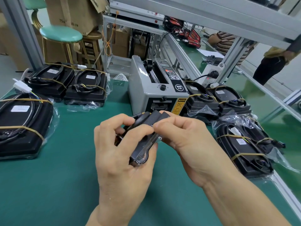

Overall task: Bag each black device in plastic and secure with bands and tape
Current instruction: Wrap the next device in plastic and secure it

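Hands (123, 144) (187, 144) grip small black part (141, 152) midair.

Small black device (141, 150) held above mat, bagged banded devices (24, 126) around

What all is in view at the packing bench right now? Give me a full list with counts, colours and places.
bagged devices: six, black in clear plastic with tan bands; three left, three right of the dispenser
tape dispenser: one, grey, centre back of the mat
small clear-cased part: one, dark, held over the mat in both hands
tape piece: one, dark, pinched at the part's top
mat: one, green, covers the bench
stool: one, mint seat, back left
wooden stool: one, brown, beside it
cardboard boxes: brown, back left
bystanders: two, back right
left hand: grips the part
right hand: fingers pinch the tape
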